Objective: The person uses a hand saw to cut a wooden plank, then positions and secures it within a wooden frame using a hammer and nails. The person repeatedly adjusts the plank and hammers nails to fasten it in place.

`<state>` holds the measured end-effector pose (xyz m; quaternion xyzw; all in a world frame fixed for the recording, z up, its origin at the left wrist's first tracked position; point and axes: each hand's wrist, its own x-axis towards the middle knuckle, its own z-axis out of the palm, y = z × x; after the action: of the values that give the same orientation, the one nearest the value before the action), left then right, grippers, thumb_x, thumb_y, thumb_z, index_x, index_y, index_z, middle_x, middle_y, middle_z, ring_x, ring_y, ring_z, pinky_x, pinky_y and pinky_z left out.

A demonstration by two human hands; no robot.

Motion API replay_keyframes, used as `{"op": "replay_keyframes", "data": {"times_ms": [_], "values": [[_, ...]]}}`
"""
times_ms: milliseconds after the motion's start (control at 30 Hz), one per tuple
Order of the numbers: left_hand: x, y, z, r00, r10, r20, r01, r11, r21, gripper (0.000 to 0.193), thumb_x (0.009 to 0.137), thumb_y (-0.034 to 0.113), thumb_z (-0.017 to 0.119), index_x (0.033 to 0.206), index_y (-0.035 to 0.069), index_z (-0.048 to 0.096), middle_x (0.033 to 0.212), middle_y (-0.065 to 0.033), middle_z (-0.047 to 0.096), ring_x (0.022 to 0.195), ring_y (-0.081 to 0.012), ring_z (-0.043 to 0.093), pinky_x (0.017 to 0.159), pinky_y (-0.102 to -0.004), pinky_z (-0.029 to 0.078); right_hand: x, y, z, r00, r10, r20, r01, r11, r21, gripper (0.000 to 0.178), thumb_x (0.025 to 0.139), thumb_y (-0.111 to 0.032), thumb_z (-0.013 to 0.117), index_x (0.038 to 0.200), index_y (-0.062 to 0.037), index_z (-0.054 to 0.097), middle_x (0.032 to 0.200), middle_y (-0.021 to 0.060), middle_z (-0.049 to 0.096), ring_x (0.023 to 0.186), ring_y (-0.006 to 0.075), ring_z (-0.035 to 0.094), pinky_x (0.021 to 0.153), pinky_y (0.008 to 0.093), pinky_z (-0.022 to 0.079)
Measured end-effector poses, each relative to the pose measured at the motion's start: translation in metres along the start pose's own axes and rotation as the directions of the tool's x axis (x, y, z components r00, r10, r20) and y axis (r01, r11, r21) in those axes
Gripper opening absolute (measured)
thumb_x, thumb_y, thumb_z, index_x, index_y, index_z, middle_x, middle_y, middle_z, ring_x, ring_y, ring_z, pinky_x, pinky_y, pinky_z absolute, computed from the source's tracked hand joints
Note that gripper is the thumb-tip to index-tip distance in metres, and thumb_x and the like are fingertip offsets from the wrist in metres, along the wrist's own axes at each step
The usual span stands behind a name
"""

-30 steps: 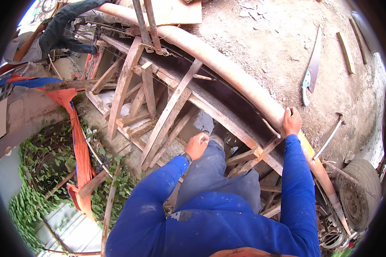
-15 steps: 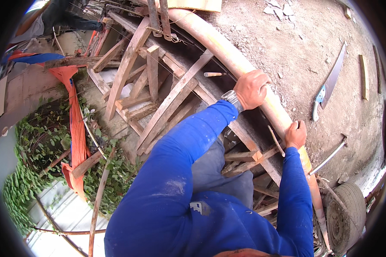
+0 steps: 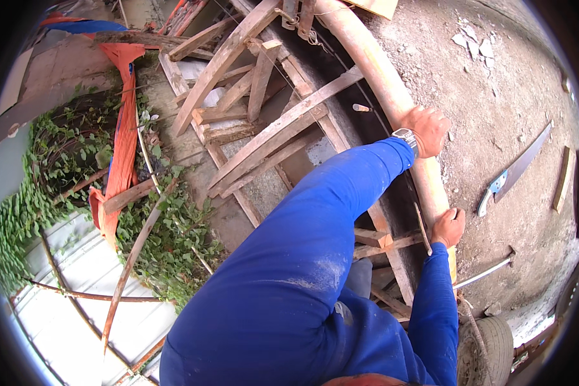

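A long, pale, round pole (image 3: 373,58) runs from the top of the view down past my right side, along a dark channel with wooden edges. My left hand (image 3: 424,132), with a wristwatch above it, is closed over the pole, its fingers curled down the far side. Lower along the same pole my right hand (image 3: 448,228) is closed around it, knuckles up. A thin stick (image 3: 422,228) lies beside the right hand. A short wooden handle (image 3: 361,107) sticks out near the channel, left of the pole.
Wooden frame bars (image 3: 283,132) stand left of the pole. On the dirt ground to the right lie a handsaw (image 3: 514,168), a wood strip (image 3: 564,180) and a hammer (image 3: 486,271). A tyre (image 3: 495,341) sits at lower right. Vines (image 3: 154,248) and orange cloth (image 3: 121,167) are at left.
My view has turned, so the scene sits farther right. Both hands remain closed on the pole. The other person at the top left has left the view.
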<state>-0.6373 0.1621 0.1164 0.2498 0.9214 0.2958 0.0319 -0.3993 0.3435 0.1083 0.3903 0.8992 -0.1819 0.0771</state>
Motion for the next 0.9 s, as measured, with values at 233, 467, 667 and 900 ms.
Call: {"op": "replay_keyframes", "data": {"times_ms": [233,467,667,900], "values": [[0.0,0.0,0.005,0.996,-0.044,0.077,0.039,0.997,0.065,0.014,0.084,0.023,0.063,0.092,0.016,0.071,0.099,-0.0084,0.071,0.1,-0.0286,0.069,0.087,-0.0469,0.048,0.001,0.004,0.004,0.998,-0.052,-0.02,0.051,0.998,-0.031,0.03,0.1,-0.032,0.054,0.105,-0.0057,0.068,0.107,0.0219,0.071,0.101,0.0449,0.066,0.087,0.055,0.05],[0.0,0.001,0.007,0.992,-0.081,0.101,0.072,0.993,0.094,0.016,0.084,0.025,0.064,0.094,0.016,0.071,0.101,-0.0081,0.071,0.101,-0.0283,0.068,0.089,-0.0474,0.048,-0.001,-0.004,-0.001,0.999,-0.045,-0.007,0.044,0.998,-0.054,0.031,0.1,-0.033,0.053,0.102,-0.0045,0.066,0.106,0.0232,0.069,0.099,0.0464,0.064,0.086,0.0563,0.049],[0.002,0.002,0.004,0.99,-0.07,0.123,0.057,0.993,0.108,0.017,0.084,0.025,0.064,0.097,0.015,0.071,0.102,-0.0087,0.072,0.102,-0.029,0.068,0.09,-0.0479,0.048,0.001,-0.002,0.0,0.999,-0.045,-0.005,0.045,0.998,-0.044,0.031,0.1,-0.033,0.053,0.1,-0.0047,0.066,0.105,0.0233,0.069,0.099,0.0466,0.064,0.087,0.0561,0.049],[0.003,0.005,-0.003,0.986,-0.072,0.152,0.051,0.99,0.135,0.02,0.085,0.025,0.064,0.101,0.016,0.071,0.105,-0.0095,0.072,0.105,-0.0295,0.069,0.091,-0.0487,0.05,0.002,0.004,0.004,1.0,-0.03,0.009,0.03,0.998,-0.058,0.032,0.1,-0.033,0.053,0.105,-0.0064,0.069,0.108,0.0211,0.071,0.102,0.0436,0.065,0.089,0.0537,0.05]]}}
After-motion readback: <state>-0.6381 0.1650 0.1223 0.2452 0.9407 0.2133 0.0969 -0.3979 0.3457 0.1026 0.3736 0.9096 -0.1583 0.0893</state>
